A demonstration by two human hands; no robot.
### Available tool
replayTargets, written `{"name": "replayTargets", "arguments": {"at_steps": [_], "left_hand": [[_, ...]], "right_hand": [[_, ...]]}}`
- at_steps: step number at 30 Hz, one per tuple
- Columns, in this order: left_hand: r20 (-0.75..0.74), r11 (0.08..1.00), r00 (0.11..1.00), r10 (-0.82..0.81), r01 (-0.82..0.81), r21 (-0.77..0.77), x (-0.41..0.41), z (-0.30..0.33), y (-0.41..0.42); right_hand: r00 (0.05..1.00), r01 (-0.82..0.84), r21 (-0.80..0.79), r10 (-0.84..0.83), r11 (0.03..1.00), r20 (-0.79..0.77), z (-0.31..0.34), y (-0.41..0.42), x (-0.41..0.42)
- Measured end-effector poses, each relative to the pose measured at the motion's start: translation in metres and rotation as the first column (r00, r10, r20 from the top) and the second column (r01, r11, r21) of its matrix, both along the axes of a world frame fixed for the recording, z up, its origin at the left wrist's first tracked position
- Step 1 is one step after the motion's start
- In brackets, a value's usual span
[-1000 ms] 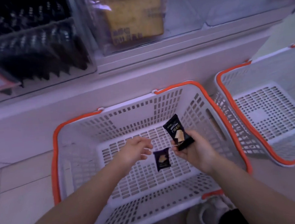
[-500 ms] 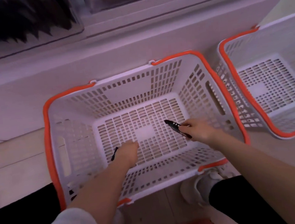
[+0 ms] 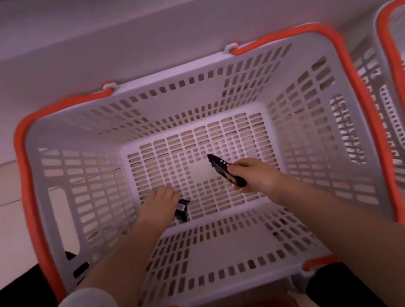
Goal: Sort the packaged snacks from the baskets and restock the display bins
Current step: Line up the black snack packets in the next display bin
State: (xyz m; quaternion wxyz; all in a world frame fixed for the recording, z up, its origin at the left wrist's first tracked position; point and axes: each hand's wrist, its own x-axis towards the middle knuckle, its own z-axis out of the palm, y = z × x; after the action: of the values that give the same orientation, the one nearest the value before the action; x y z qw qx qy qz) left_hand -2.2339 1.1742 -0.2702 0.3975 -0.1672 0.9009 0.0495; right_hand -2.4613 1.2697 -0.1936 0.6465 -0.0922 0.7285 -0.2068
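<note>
Both hands are now down inside the white slotted plastic basket with the orange rim (image 3: 31,189), lower than a second ago, when the right one was holding its packet up facing the camera and the second packet was lying loose on the basket floor. The left hand (image 3: 158,204) is now closing on that small dark snack packet (image 3: 182,210) near the near wall; fingers are curled over it, though I cannot tell how firm the grip is. The right hand (image 3: 259,175) is gripping the long dark foil snack packet (image 3: 224,171), fingers clamped on its near end, far tip sticking out toward the basket centre just above the floor.

Meaning for the task: the last loose packet is being collected, so this basket looks about finished and the restock trip to the bins should come next.

Containers: nothing else is showing in this basket besides the two packets. A second white basket with an orange rim (image 3: 392,58) is sitting at the right edge, mostly cut off; contents cannot be judged.
</note>
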Motion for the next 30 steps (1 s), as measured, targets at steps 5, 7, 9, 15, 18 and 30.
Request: {"name": "replayTargets", "arguments": {"at_steps": [5, 7, 9, 15, 18, 30], "left_hand": [[0.060, 0.115, 0.193, 0.979, -0.776, 0.620, -0.043, 0.038, -0.005], [0.370, -0.456, -0.266, 0.890, -0.557, 0.694, -0.062, 0.063, -0.010], [0.561, -0.670, -0.383, 0.734, -0.270, 0.692, -0.069, 0.088, -0.013], [0.563, -0.610, -0.259, 0.784, -0.157, 0.777, -0.057, 0.160, -0.007], [0.516, -0.550, -0.237, 0.823, -0.108, 0.828, -0.047, 0.195, 0.001], [0.029, -0.027, -0.024, 0.999, 0.086, 0.996, -0.015, 0.318, 0.032]], "right_hand": [[0.858, 0.488, 0.031, -0.486, 0.872, 0.168, 0.022, 0.010, -0.003], [0.806, 0.572, 0.014, -0.565, 0.820, 0.178, 0.039, 0.016, -0.003], [0.820, 0.560, -0.016, -0.551, 0.829, 0.154, 0.058, 0.022, -0.001], [0.865, 0.489, -0.253, -0.425, 0.835, 0.267, 0.123, 0.037, 0.020], [0.858, 0.504, -0.381, -0.396, 0.775, 0.327, 0.153, 0.039, 0.035], [0.927, 0.291, -0.743, -0.370, 0.602, 0.063, 0.239, 0.036, 0.098]]}}
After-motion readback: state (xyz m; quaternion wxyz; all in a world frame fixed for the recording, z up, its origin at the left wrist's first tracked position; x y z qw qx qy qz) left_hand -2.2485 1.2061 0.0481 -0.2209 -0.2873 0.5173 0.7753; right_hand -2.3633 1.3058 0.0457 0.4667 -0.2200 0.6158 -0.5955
